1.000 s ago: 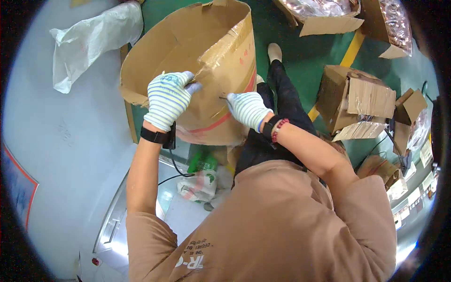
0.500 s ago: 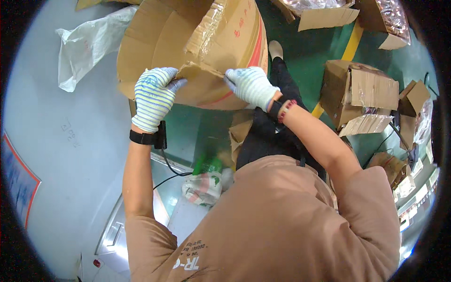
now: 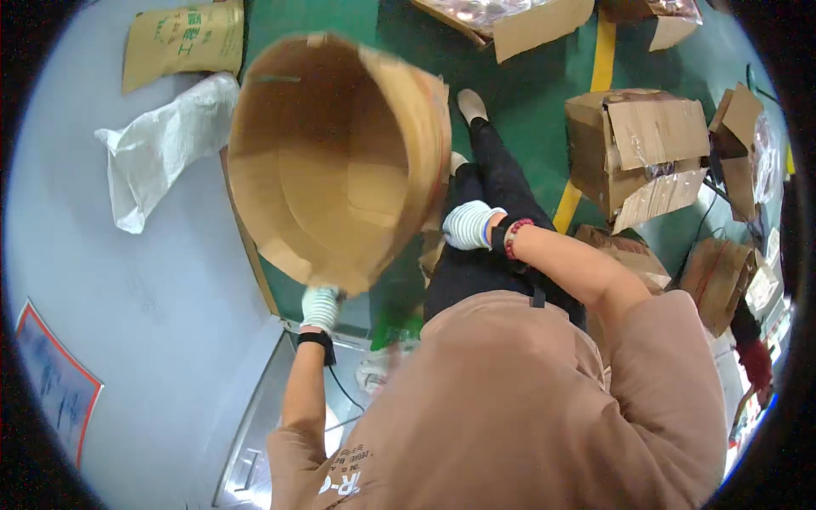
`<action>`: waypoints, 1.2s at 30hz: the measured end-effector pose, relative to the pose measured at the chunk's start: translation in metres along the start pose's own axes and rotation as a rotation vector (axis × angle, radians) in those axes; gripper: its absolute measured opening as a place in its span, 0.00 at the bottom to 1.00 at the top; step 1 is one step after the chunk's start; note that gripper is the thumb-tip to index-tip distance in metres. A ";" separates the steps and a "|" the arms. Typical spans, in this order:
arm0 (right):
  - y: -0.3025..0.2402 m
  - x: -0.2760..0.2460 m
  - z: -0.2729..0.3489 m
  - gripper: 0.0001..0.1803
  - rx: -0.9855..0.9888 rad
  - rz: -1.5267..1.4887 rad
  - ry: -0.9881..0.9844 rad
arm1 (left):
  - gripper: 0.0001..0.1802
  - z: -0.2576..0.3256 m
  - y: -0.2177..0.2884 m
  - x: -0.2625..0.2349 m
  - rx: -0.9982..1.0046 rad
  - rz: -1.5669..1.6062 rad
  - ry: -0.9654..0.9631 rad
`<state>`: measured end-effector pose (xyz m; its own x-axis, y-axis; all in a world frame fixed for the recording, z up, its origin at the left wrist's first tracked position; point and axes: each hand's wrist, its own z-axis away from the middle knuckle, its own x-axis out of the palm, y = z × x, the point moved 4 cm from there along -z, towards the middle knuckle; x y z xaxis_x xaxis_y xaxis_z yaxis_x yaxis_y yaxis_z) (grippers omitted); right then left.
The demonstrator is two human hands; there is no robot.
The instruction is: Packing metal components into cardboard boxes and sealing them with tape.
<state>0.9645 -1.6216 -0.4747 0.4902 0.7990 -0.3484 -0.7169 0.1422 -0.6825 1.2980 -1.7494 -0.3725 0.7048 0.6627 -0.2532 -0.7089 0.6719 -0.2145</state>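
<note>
A large empty-looking cardboard box (image 3: 421, 127) with a rounded rim stands in front of me, its open mouth tilted toward me. My left hand (image 3: 320, 308), in a striped knit glove, grips the near edge of that rim; its fingertips are partly behind the cardboard. Off the box's right side, over my dark trousers, is my right hand (image 3: 470, 227) in a matching glove. Its back faces up, and the fingers curl under out of sight, so I cannot tell whether they hold anything.
A white woven sack (image 3: 170, 149) and a tan printed sack (image 3: 185, 42) lie left of the box. Open cartons (image 3: 654, 136) stand on the green floor at right, beside a yellow line (image 3: 603, 55). A red-gloved hand of another person (image 3: 755, 365) shows at far right.
The box has turned so its mouth faces me more. My right hand has left the rim and dropped toward my lap. My left hand has moved lower, still at the rim.
</note>
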 end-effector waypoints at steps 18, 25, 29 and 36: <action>0.103 -0.066 0.041 0.13 0.265 -0.105 0.556 | 0.39 -0.197 0.254 -0.086 -0.024 0.962 0.274; 0.050 -0.082 -0.027 0.05 -0.118 0.260 0.448 | 0.21 -0.151 0.220 -0.084 0.029 0.584 0.443; 0.015 -0.099 -0.039 0.02 -0.222 0.223 0.578 | 0.22 -0.110 0.192 -0.088 0.067 0.533 0.512; 0.038 -0.060 -0.079 0.03 -0.293 0.436 0.334 | 0.22 -0.050 0.157 -0.060 0.165 0.416 0.547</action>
<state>0.9467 -1.7102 -0.5306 0.3457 0.5144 -0.7847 -0.7433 -0.3602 -0.5636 1.1430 -1.7009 -0.4383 0.2308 0.6433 -0.7300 -0.8721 0.4695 0.1379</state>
